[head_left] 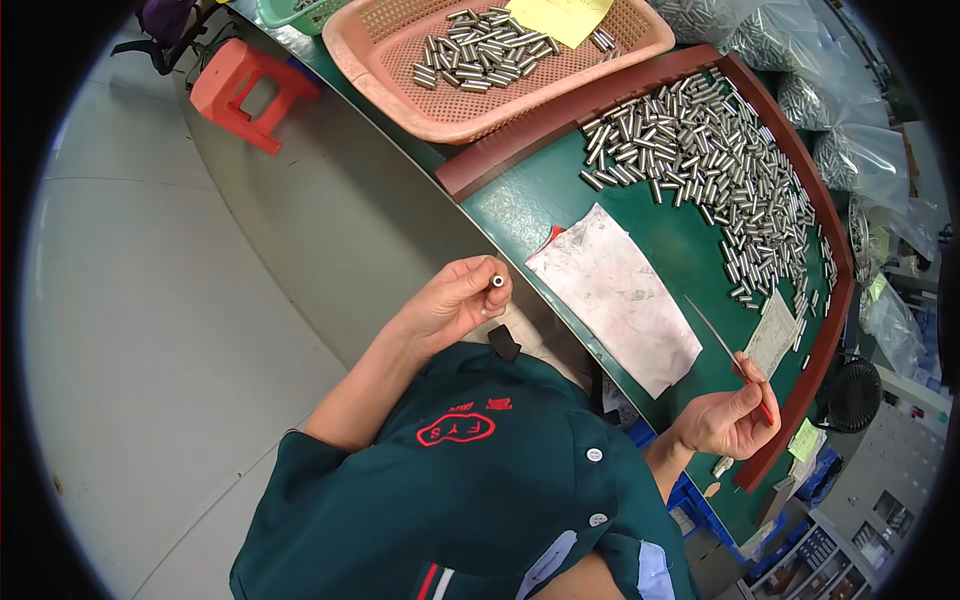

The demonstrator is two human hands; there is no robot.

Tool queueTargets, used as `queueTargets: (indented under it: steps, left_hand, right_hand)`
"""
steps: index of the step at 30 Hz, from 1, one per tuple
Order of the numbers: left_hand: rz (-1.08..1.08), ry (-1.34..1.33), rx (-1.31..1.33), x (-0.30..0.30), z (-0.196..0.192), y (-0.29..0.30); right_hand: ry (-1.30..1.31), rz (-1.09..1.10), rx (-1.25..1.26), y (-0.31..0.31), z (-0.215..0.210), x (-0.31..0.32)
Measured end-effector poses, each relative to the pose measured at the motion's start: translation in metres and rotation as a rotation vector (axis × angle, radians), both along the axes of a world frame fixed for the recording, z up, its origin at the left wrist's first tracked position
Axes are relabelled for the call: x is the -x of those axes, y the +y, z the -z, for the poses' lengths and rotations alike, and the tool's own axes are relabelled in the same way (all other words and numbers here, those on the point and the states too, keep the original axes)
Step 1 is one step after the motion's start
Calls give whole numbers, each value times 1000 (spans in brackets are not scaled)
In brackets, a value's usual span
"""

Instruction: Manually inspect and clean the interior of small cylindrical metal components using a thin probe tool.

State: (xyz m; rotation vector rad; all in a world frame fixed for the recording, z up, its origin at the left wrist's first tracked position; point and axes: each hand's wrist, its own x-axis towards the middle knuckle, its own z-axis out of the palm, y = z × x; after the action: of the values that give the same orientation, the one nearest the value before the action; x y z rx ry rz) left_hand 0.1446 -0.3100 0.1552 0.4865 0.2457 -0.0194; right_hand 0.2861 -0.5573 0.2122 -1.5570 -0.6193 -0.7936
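Observation:
My left hand [440, 308] is closed in a pinch around a small metal tube [497, 281], its hollow round end showing between thumb and fingers. It hovers just off the near edge of the green tabletop [680, 245]. Over the right part of the table, my right hand [728, 420] grips a slim red-handled tool [766, 411] with a long, thin, tapering metal shaft. The shaft points toward the far left, away from the tube. Between the hands lies a stained pale cloth [620, 300]. Beyond it spreads a large heap of similar metal tubes [700, 150].
A brown raised rim [833, 230] borders the heap. The pink basket [385, 112] at the far left holds more tubes and a yellow paper [562, 18]. Clear bags of parts [865, 160] stand along the far right. On the floor sits a red stool [235, 95].

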Motion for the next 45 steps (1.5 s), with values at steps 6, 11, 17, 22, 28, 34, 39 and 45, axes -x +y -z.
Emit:
queueTargets:
  steps: [6,11,17,22,28,34,39,45]
  left_hand:
    - [-49,146,-61,1,-19,1]
    - [-114,64,-281,-7,-46,0]
    - [-113,-18,-703,-58,-57,-10]
    - [-106,-196,-861,-91,-60,-25]
    - [-9,-182,-817,-121,-51,-37]
    - [15,-171,-840,-130,-50,-40]
    - [-29,-211,-895,-134,-46,-43]
    - [36,-187,-834,-132,-47,-41]
  right_hand:
    - [11,-4,0,1,1,0]
    - [-2,-12,-7,1,2,0]
    - [23,-44,-5,1,2,-1]
    - [61,-42,-65,5,-1,0]
    - [32,21,-46,-6,-1,-4]
    - [29,15,-60,-6,-2,-5]
    - [15,-6,-53,-7,-2,-6]
    - [15,-18,-34,-8,-5,-4]
